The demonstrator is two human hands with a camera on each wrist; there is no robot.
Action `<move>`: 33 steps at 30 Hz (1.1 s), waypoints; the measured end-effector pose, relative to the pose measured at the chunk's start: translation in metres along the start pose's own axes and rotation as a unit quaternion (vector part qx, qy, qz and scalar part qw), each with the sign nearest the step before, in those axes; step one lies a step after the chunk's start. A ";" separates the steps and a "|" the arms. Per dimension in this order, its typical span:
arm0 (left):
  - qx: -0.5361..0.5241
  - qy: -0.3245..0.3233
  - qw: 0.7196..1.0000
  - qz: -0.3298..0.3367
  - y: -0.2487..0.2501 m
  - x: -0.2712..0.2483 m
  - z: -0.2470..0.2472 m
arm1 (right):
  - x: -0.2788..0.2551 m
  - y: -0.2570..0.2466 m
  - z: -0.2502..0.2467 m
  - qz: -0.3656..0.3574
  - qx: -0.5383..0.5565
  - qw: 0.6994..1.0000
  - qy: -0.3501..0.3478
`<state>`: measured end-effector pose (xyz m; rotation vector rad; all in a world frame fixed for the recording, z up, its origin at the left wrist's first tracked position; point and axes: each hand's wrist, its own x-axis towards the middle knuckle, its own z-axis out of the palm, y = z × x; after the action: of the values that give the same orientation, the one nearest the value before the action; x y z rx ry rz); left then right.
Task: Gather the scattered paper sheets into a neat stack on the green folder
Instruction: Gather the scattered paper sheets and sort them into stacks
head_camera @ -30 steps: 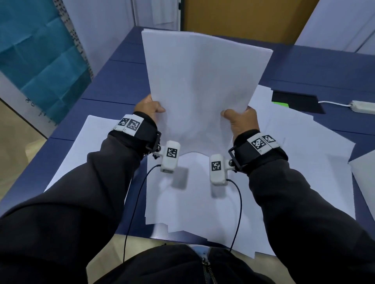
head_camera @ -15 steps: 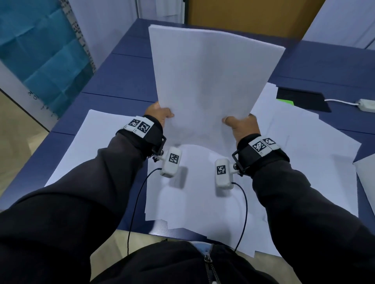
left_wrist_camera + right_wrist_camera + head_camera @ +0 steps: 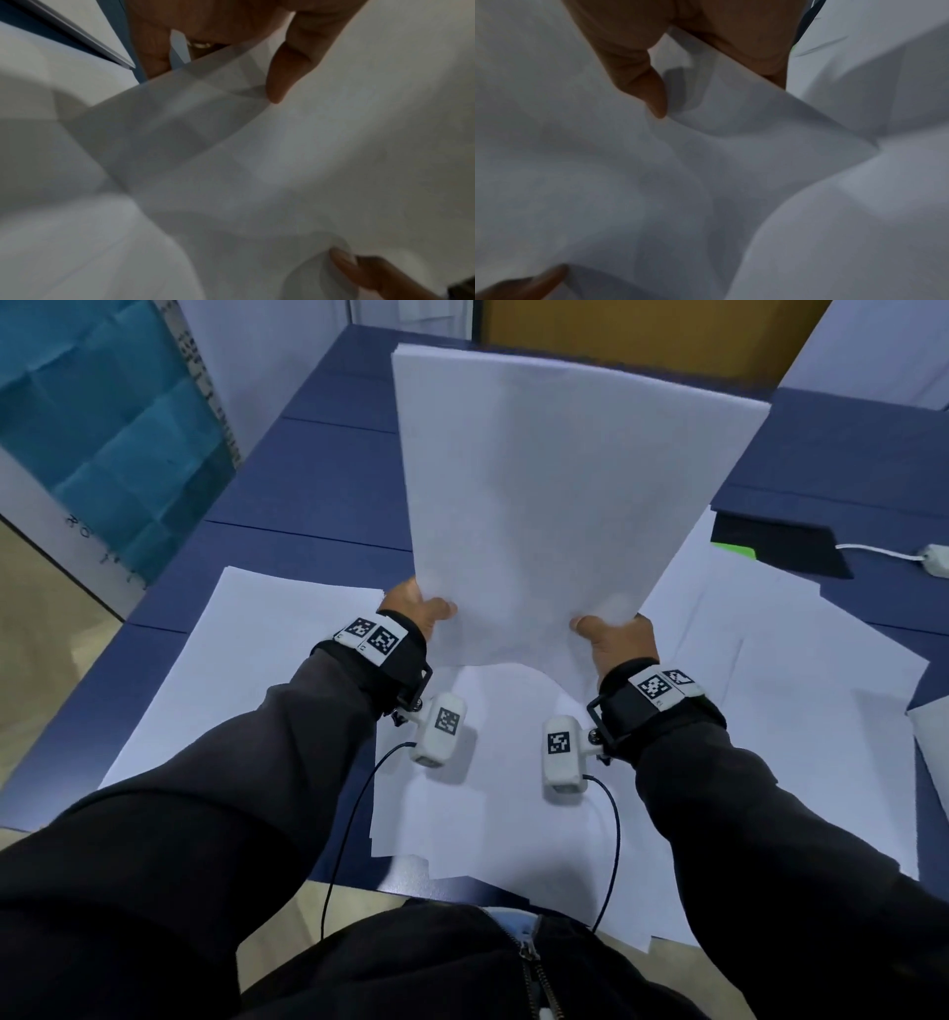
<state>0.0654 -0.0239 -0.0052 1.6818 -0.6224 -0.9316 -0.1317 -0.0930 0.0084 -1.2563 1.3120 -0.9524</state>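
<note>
A bundle of white paper sheets (image 3: pixel 554 495) stands upright above the blue table, held at its bottom corners. My left hand (image 3: pixel 418 611) pinches the lower left corner, thumb in front. My right hand (image 3: pixel 613 636) pinches the lower right corner the same way. In the left wrist view the thumb (image 3: pixel 287 67) lies on the held sheets (image 3: pixel 257 162); in the right wrist view the thumb (image 3: pixel 639 81) presses the paper bundle (image 3: pixel 706 162). Several loose sheets (image 3: pixel 770 711) lie spread on the table beneath. Only a small corner of the green folder (image 3: pixel 737 552) shows at the right, under papers.
A black flat item (image 3: pixel 780 546) lies at the right beside the green corner. A white cable with an adapter (image 3: pixel 932 559) runs at the far right. The blue table (image 3: pixel 308 490) extends bare behind the sheets. A teal panel (image 3: pixel 102 428) stands left of the table.
The upright bundle has shifted slightly forward and right in my hands between frames, with both grips unchanged. The loose sheets on the table lie as before.
</note>
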 end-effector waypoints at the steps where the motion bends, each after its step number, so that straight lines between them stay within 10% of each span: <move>1: 0.036 0.003 0.999 0.007 -0.001 0.001 0.000 | 0.000 0.002 0.000 0.010 -0.012 1.000 -0.002; 17: 0.191 -0.058 0.980 -0.001 0.008 0.009 0.025 | -0.001 0.020 -0.032 0.109 -0.095 0.988 -0.045; 22: 0.264 -0.077 0.960 -0.044 0.001 0.015 0.041 | -0.007 0.038 -0.045 0.227 -0.003 0.973 -0.045; 33: 0.308 -0.112 0.944 -0.049 0.007 0.039 0.053 | 0.001 0.041 -0.050 0.230 0.061 0.971 -0.026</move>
<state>0.0437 -0.0853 -0.0161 2.1872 -1.0735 -1.0780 -0.1875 -0.0942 -0.0247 -0.8236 1.3990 -0.6528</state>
